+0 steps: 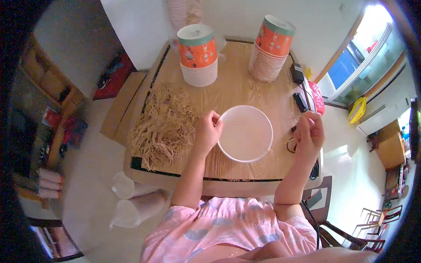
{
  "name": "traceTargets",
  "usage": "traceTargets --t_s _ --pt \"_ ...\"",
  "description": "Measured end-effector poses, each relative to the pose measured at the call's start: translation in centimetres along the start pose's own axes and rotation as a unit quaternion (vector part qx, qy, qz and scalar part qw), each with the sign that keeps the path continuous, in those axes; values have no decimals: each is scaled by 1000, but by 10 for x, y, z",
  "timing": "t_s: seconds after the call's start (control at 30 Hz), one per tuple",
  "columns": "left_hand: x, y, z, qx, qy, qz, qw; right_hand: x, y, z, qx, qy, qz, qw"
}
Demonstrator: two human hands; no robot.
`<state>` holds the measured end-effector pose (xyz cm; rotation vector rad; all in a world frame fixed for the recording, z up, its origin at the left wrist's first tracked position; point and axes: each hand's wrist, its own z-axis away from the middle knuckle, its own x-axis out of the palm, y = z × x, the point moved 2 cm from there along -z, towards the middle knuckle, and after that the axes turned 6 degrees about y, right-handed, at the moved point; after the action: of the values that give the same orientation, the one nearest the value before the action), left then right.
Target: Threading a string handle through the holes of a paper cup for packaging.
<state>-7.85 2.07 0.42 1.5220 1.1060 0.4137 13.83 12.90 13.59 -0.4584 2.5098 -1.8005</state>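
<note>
A round white paper tub is near the middle of the table, its pale inside facing up. My left hand is closed on the tub's upper left rim, thumb and fingers pinched together. Apart from the tub, to its right, my right hand is raised with its fingers curled in; whether it holds anything small is hidden. A loose heap of beige twisted cords lies left of my left hand.
Two stacks of upturned orange-and-teal paper tubs, a left one and a right one, stand at the back. A black power adapter and a small black box lie along the right edge. White bagged stacks lie on the floor.
</note>
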Motion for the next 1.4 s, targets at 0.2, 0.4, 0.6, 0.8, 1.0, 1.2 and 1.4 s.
traceTargets --t_s 0.2,0.4,0.6,0.8,1.0,1.2,1.4 --pt "-6 -22 -9 -14 53 -97 994 -47 -40 26 -202 209 -98 952" --pt "-17 -31 -14 -20 69 -70 995 -93 -69 25 -303 262 -187 897" --pt "-19 -27 -14 -22 62 -92 994 -104 -74 20 -316 287 -198 882" --pt "-14 7 7 -15 17 -134 991 -114 -65 10 -307 199 -204 908" --pt "-6 26 34 11 -16 -149 989 -67 -23 15 -73 164 -183 967" --pt "-13 89 55 113 67 -55 990 -6 31 41 54 -16 -90 994" --pt "9 99 69 22 -86 264 960 11 48 61 12 -98 16 995"
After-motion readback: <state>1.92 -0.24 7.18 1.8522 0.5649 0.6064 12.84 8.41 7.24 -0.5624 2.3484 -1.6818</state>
